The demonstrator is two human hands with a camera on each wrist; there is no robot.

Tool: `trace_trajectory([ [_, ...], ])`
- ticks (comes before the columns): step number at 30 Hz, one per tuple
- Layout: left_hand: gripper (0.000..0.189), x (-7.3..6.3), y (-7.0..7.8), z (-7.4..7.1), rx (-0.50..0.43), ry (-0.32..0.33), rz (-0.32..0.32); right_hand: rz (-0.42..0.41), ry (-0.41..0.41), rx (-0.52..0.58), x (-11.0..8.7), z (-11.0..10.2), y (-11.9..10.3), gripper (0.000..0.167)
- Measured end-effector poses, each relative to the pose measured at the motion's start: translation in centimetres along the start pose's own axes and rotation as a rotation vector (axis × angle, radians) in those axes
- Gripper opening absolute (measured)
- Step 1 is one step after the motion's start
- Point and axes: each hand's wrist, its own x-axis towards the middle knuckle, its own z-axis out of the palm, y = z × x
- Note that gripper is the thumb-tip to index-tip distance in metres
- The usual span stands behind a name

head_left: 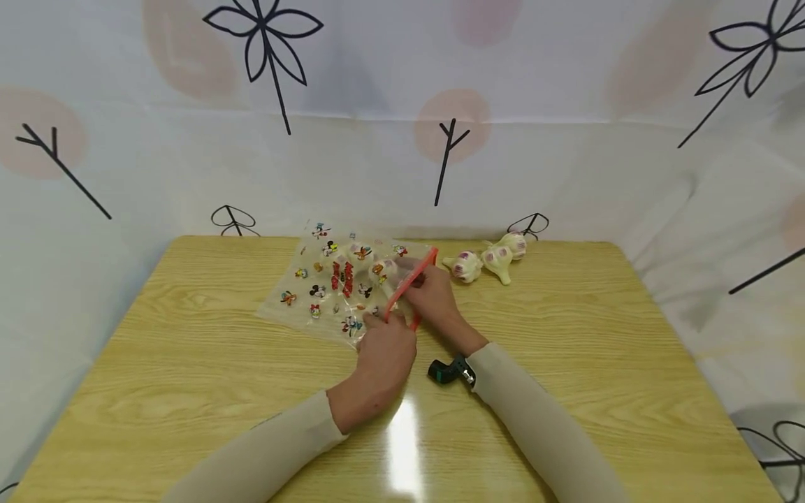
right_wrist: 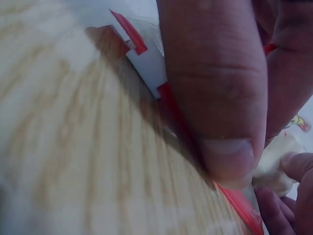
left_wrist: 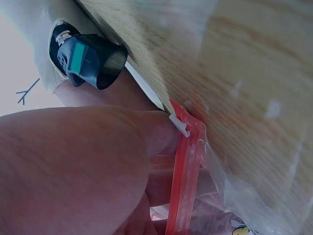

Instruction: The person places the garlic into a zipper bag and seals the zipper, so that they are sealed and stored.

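A clear plastic zip bag with a red zip edge and printed cartoon figures lies on the table. My left hand pinches the near part of the mouth, its thumb on the red strip in the right wrist view. Through the mouth reaches my right hand, with fingers inside the bag seen through the plastic. A garlic bulb is held between the right thumb and fingers. Pale rounded shapes show through the printed film farther in.
Several garlic bulbs lie together on the wooden table, just right of the bag near the back edge. A dark wrist camera sticks out from the right sleeve. A patterned cloth hangs behind the table.
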Motion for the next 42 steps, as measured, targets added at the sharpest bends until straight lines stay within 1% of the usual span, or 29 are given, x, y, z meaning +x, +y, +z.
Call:
trace_trajectory([
  [3, 0.018, 0.1, 0.2, -0.2, -0.008, 0.005, -0.001, 0.029, 0.031, -0.001, -0.1, -0.3, 0.0, 0.037],
  [6, 0.017, 0.3, 0.5, -0.2, -0.041, 0.014, -0.027, 0.049, 0.048, 0.000, -0.2, -0.6, -0.1, 0.036],
  [10, 0.017, 0.3, 0.6, -0.2, -0.062, -0.016, -0.050, 0.074, 0.046, -0.006, -0.4, -0.7, -0.3, 0.033],
  [13, 0.019, 0.2, 0.4, -0.2, -0.056, -0.049, -0.045, 0.066, 0.043, 0.000, -0.6, -0.7, -0.4, 0.030],
  [17, 0.020, 0.0, 0.3, -0.2, -0.072, -0.057, -0.063, 0.047, 0.037, 0.020, -0.8, -0.5, -0.2, 0.022],
  [21, 0.023, -0.1, 0.1, -0.1, -0.075, -0.050, -0.074, 0.056, 0.042, -0.013, -1.0, -0.5, 0.0, 0.014],
  [22, 0.023, -0.1, 0.1, -0.1, -0.070, -0.048, -0.071, 0.057, 0.046, -0.023, -1.0, -0.6, 0.1, 0.014],
  [25, 0.024, -0.1, 0.1, -0.1, -0.040, -0.015, -0.049, 0.056, 0.066, -0.049, -1.0, -0.9, 0.0, 0.012],
  [29, 0.023, -0.1, 0.2, 0.0, -0.025, 0.011, -0.043, 0.026, 0.069, -0.075, -1.1, -1.4, -0.2, 0.008],
  [33, 0.022, -0.1, 0.3, 0.1, -0.034, 0.015, -0.049, -0.033, 0.067, -0.101, -1.0, -2.0, -0.7, 0.006],
  [36, 0.021, 0.0, 0.2, 0.0, -0.036, 0.021, -0.045, -0.062, 0.095, -0.111, -1.0, -2.5, -1.1, 0.004],
  [42, 0.023, -0.1, 0.1, 0.1, -0.005, 0.022, -0.042, -0.096, 0.151, -0.114, -0.7, -3.7, -1.0, 0.009],
])
